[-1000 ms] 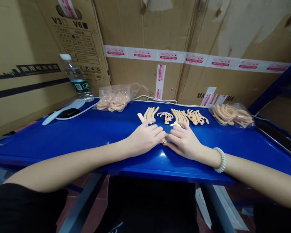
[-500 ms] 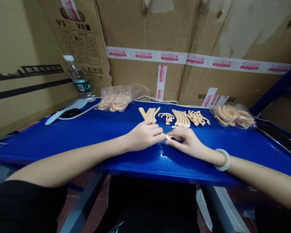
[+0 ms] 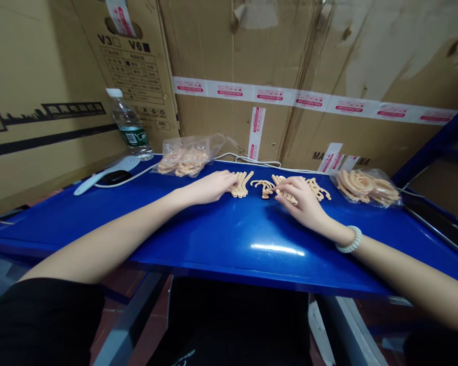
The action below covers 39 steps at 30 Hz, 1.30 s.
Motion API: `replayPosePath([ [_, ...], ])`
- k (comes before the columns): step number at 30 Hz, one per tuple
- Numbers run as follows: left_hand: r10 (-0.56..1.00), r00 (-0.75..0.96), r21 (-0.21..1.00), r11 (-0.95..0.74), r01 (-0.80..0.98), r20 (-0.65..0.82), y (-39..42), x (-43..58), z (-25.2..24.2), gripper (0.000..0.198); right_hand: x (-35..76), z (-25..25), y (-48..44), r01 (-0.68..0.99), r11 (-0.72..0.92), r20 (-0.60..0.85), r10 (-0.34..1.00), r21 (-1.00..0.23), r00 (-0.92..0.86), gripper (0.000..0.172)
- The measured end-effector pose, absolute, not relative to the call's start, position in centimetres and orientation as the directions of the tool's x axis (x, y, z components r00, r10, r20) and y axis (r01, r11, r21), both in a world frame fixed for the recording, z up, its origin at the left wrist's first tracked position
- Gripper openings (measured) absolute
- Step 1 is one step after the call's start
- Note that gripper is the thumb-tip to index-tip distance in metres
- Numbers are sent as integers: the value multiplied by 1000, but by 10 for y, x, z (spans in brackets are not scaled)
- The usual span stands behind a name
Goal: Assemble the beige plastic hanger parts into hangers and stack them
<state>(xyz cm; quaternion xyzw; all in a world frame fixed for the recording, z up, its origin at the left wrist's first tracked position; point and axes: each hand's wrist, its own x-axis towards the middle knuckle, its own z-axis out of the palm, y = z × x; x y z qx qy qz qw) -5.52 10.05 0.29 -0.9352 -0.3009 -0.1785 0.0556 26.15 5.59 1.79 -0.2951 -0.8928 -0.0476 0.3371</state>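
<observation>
Rows of peach plastic pieces lie at the back of the blue table. My left hand reaches forward, its fingers stretched flat and touching a fan of long curved strips. My right hand is curled over another fan of strips, with thumb and forefinger pinched on one piece. Small hooked pieces lie between the two hands. A tangled heap of pieces sits just right of my right hand. A white bead bracelet is on my right wrist.
Two clear bags of peach parts rest at the back, one on the left and one on the right. A water bottle, a white handled tool and a white cable lie by the cardboard boxes walling the table.
Both hands left the table's middle, where their fingertips met over a small piece, and moved forward and apart: the left to the left fan of strips, the right to the right one.
</observation>
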Motion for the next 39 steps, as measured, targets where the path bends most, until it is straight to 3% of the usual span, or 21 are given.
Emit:
replayPosePath([
  [6, 530, 780, 60, -837, 543, 334, 97, -57, 4, 25, 267, 14, 86, 608, 793, 603, 496, -21, -626, 26],
  [10, 539, 764, 82, -832, 549, 356, 86, -51, 6, 29, 254, 8, 100, 581, 812, 516, 526, -65, -676, 27],
  [13, 566, 743, 96, -813, 574, 357, 80, -45, 1, 47, 246, 10, 109, 582, 805, 441, 566, -115, -696, 29],
  [20, 720, 678, 150, -694, 704, 151, 66, -31, -7, 74, 300, 42, 111, 640, 763, 397, 616, -88, -680, 49],
  [24, 728, 683, 173, -681, 711, 61, 64, -29, -5, 79, 348, 33, 99, 676, 737, 282, 652, -18, -704, 57],
  [27, 721, 691, 179, -688, 703, 54, 66, -29, -7, 79, 363, 18, 90, 680, 733, 222, 669, -38, -709, 56],
  [34, 714, 695, 163, -698, 697, 82, 68, -30, -10, 77, 383, 6, 95, 742, 665, 258, 735, -90, -627, 58],
  [39, 707, 704, 167, -704, 690, 70, 69, -29, -11, 79, 374, 14, 84, 808, 588, 341, 767, -34, -544, 67],
])
